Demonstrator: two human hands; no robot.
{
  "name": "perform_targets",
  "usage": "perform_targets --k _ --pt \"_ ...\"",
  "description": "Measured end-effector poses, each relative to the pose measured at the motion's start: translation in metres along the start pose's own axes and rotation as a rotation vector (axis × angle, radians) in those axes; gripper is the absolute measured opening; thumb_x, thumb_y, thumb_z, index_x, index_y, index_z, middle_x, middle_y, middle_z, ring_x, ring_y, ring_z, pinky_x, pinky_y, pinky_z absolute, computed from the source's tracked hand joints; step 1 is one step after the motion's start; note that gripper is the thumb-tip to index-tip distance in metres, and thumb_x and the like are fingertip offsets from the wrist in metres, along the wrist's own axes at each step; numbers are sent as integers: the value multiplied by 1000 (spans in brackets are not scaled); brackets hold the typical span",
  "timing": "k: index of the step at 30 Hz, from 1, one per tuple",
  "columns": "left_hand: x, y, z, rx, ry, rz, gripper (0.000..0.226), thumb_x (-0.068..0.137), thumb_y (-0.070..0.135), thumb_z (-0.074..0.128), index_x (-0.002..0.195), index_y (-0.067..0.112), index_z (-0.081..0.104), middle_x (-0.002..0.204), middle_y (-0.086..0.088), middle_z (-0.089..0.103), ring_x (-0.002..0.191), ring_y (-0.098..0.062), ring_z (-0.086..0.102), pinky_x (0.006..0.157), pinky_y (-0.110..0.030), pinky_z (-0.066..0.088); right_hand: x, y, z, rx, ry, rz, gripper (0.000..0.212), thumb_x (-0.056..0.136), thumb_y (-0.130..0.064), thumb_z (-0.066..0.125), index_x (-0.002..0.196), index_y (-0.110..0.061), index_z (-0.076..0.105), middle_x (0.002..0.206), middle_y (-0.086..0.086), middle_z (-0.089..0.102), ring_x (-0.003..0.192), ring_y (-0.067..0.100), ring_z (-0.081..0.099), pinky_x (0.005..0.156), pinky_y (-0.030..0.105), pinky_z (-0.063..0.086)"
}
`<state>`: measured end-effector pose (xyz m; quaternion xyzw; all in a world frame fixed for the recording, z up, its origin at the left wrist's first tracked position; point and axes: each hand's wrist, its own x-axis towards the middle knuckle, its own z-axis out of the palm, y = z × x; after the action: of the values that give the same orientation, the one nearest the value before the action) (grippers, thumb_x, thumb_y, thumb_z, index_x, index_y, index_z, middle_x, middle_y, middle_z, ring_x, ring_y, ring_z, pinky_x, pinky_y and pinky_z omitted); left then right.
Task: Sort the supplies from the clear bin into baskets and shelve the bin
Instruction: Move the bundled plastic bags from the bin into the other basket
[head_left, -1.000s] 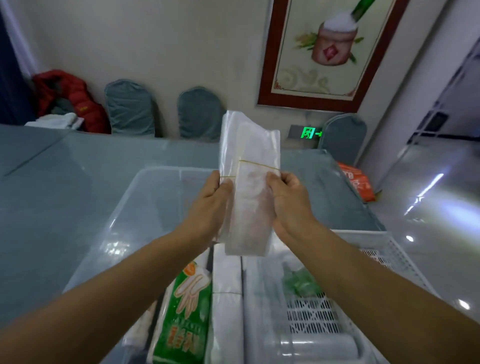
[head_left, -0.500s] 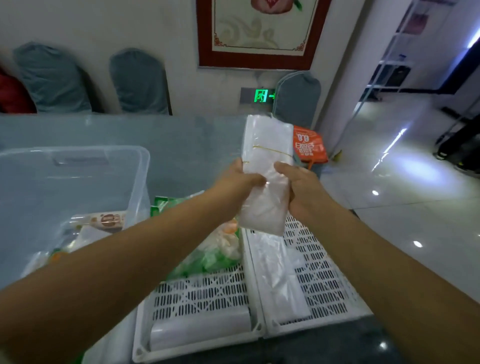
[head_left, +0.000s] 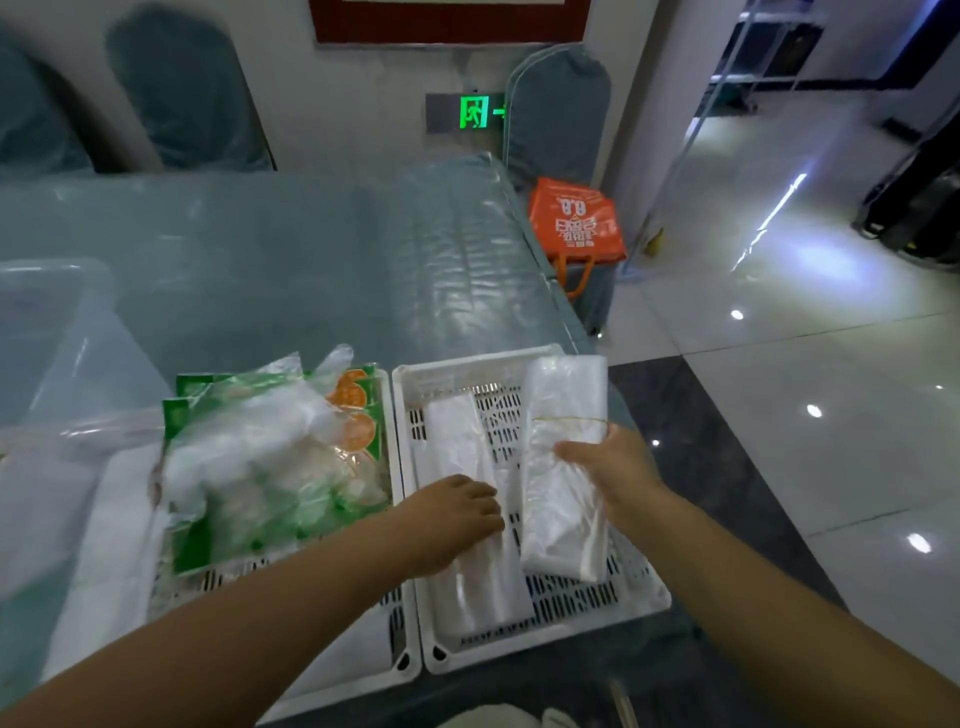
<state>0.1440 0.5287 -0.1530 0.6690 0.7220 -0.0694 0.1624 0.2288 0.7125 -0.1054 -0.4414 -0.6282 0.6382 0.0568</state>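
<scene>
A restaurant banquet room: covered chairs (head_left: 558, 109) against the wall, glass-topped table (head_left: 270, 270), green exit sign (head_left: 474, 111), polished tile floor (head_left: 810, 364).

Clear bin (head_left: 47, 332) at desk's left edge cut off by frame, blurred. Glove packs (head_left: 270, 457) in left basket (head_left: 387, 670) smeared, print unreadable. Left hand (head_left: 452, 519) hides part of flat bag bundle (head_left: 467, 587). Framed picture (head_left: 447, 23) cropped at top.

A glossy tiled floor (head_left: 810, 441) mirrors ceiling lights; covered chairs (head_left: 558, 104) line the pale wall (head_left: 363, 104) (green exit sign (head_left: 475, 111) glowing).
</scene>
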Motion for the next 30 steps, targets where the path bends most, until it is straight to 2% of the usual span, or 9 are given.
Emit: perform_targets --k 2,5,9,11,16,22,25,27,30 --pt "3 5 -2 123 42 85 41 79 5 57 119 15 55 127 -7 57 128 -27 41 114 -41 21 4 13 -1 -40 -23 23 32 71 1 72 101 -5 62 87 11 69 76 26 68 59 31 54" --pt "-3 5 -10 236 143 101 18 71 13 63 86 21 64 91 2 65 94 -21 58 102 -37 39 8 26 2 -57 -78 49 37 70 0 73 103 -9 60 90 10 69 80 25 68 63 31 54" --pt "-22 2 -14 189 201 8 18 54 19 75 66 29 65 76 6 59 81 -17 58 90 -31 49 8 35 18 -129 -179 56 40 67 -6 75 103 -14 59 93 7 70 82 23 69 69 36 57" --pt "-31 2 -9 136 198 -73 24 50 22 78 69 30 66 81 7 61 85 -17 60 84 -27 49 6 37 30 -164 -208 35 38 67 -8 76 99 -17 58 94 6 69 81 20 68 72 36 57" --pt "-43 6 -6 48 256 -203 40 44 20 82 80 31 69 92 5 67 94 -17 63 74 -27 53 -2 43 60 -274 -248 -45 34 71 -11 74 94 -23 51 88 -6 61 77 5 60 57 17 44" --pt "-49 9 -7 8 330 -283 60 45 5 78 101 20 64 94 1 68 90 -19 64 73 -29 55 -16 37 74 -279 -306 -62 31 91 -31 50 109 -6 54 99 3 54 86 14 52 73 29 43" --pt "-48 12 -9 -26 382 -278 76 47 4 80 117 22 57 91 2 68 83 -16 65 73 -27 53 -18 35 72 -205 -316 -36 25 95 -19 38 111 -14 57 111 4 57 101 17 54 91 37 45" --pt "-46 16 -10 -9 369 -237 75 54 6 75 123 27 53 85 2 64 77 -18 62 71 -30 52 -20 33 70 -199 -340 -21 31 91 -3 36 106 -14 62 110 9 62 96 20 59 85 35 50" --pt "-44 16 -11 77 341 -220 60 57 18 75 114 32 61 82 1 61 75 -19 60 68 -32 51 -16 36 67 -155 -384 45 42 85 13 32 101 -7 65 102 13 65 86 20 63 72 29 56"
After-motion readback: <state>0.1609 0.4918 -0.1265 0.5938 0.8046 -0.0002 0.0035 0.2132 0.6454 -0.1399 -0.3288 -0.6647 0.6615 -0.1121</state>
